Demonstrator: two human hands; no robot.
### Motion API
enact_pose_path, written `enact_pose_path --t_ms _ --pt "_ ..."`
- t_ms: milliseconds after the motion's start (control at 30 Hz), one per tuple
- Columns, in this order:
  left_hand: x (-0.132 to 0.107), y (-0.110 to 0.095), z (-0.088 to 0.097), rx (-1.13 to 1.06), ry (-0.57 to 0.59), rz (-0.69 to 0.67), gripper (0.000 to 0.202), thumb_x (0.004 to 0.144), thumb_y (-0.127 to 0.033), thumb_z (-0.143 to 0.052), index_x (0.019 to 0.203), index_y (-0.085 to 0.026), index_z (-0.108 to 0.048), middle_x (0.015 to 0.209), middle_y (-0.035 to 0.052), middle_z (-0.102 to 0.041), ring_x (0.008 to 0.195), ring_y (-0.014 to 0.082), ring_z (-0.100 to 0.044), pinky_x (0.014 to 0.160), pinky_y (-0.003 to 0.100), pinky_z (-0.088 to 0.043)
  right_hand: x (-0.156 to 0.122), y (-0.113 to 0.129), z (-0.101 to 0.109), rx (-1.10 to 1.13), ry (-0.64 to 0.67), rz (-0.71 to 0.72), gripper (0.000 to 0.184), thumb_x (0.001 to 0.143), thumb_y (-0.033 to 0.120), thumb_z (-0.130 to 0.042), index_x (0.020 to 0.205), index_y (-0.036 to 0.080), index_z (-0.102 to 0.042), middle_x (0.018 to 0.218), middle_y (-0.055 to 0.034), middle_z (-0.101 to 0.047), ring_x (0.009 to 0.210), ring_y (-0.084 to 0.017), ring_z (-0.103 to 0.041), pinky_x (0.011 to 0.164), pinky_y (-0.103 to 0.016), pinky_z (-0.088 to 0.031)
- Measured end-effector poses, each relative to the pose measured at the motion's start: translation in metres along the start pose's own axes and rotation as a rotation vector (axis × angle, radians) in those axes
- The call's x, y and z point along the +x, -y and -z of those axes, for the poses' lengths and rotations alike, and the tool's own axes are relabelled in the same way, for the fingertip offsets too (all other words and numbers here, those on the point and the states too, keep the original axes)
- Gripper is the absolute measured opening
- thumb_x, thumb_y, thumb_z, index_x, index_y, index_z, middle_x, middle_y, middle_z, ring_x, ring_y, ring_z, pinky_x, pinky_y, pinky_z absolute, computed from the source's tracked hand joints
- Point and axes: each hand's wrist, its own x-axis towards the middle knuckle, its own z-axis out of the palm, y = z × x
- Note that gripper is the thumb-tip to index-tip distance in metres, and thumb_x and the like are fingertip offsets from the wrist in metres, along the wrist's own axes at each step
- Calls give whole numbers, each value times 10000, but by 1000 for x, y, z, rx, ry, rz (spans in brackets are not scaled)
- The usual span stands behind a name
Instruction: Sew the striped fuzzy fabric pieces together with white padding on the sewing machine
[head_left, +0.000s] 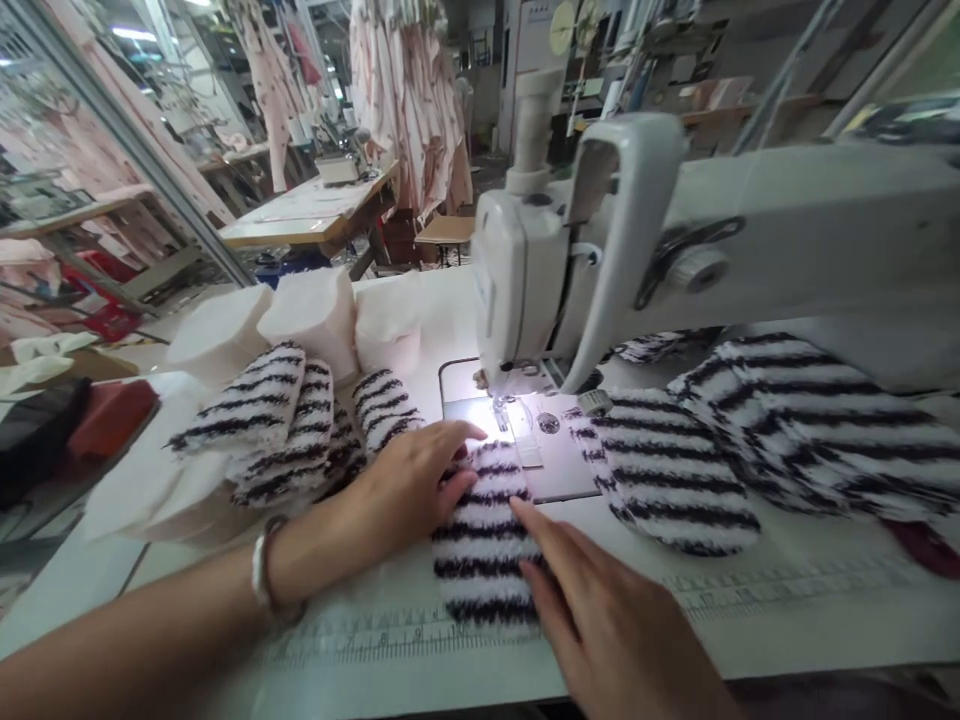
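A fuzzy black-and-white striped fabric piece lies flat on the sewing machine bed, its far end just in front of the presser foot. My left hand rests along its left edge, index finger stretched toward the lit needle area and thumb on the fabric. At the right edge, my right hand touches the piece with index finger and thumb apart. Both hands are open, fingers extended, not wrapped round the cloth. My other left fingers are partly hidden. The white sewing machine stands over the work.
Striped pieces lie at left beside stacked cream fabric pieces. More striped fabric sits right, partly beneath the machine arm. A printed ruler scale runs along the front table edge. Pink garments hang behind.
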Motion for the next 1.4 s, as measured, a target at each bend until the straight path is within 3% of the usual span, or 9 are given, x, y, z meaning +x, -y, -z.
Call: enact_pose_path --t_ms 67,167,300,467,800,967,1100,1200,1400 --pt "-5 -1 -2 -45 4 48 258 889 -247 -558 1142 -199 -554 976 47 -670 872 173 -627 778 291 -484 -8 1 0 -20 22 46 393 907 156 -408 1290 121 -489 905 -33 -702 695 -140 -680 517 -226 -536" --pt "-4 -5 0 -112 29 195 140 895 -313 -543 962 -209 -609 832 5 -670 741 152 -616 662 256 -463 -14 3 -1 -45 -24 44 426 877 108 -430 1299 90 -490 824 -23 -677 622 -128 -649 504 -220 -521" --pt "5 -10 5 -204 86 355 187 885 -386 -541 882 -217 -621 692 -29 -637 611 129 -571 553 228 -423 -11 8 -5 -28 -135 69 450 836 71 -481 1284 43 -509 724 -1 -638 538 -101 -599 469 -205 -490" --pt "6 -7 1 -120 71 350 182 871 -397 -563 893 -229 -630 716 -33 -643 611 123 -563 560 227 -414 -9 14 -16 -51 -214 7 395 814 25 -493 1201 15 -576 649 14 -599 480 -98 -570 396 -232 -443" --pt "6 -6 -3 -109 36 368 175 877 -391 -563 907 -234 -635 775 -34 -668 669 127 -594 594 226 -449 -3 11 -18 -51 -214 -35 412 816 22 -421 1196 31 -579 665 15 -601 489 -101 -577 385 -250 -401" --pt "3 -11 5 72 -43 197 172 886 -346 -565 961 -209 -635 850 17 -674 713 159 -626 649 270 -512 -2 -2 -7 -44 -172 1 354 899 148 -441 1215 55 -571 688 9 -611 509 -96 -576 402 -230 -410" --pt "-11 -30 14 305 -190 -62 273 925 -246 -506 1188 -192 -553 1163 103 -616 1039 224 -608 868 339 -535 6 -11 5 -117 -170 112 341 917 132 -389 1161 136 -627 1025 -52 -692 915 -185 -637 694 -276 -484" --pt "-20 -41 4 308 -137 -231 317 936 -141 -392 1229 -124 -510 1213 137 -615 1129 216 -582 959 318 -517 11 -11 -3 -126 -188 168 453 932 84 -243 1184 124 -617 1246 -52 -626 1183 -206 -519 924 -345 -410" --pt "-13 -29 -18 271 -124 -293 425 894 -92 -411 1315 -35 -403 1310 205 -556 1247 263 -512 1015 396 -494 20 -14 -20 -209 -157 184 477 874 -11 -250 1195 50 -598 1248 -102 -620 1184 -223 -515 950 -381 -382"
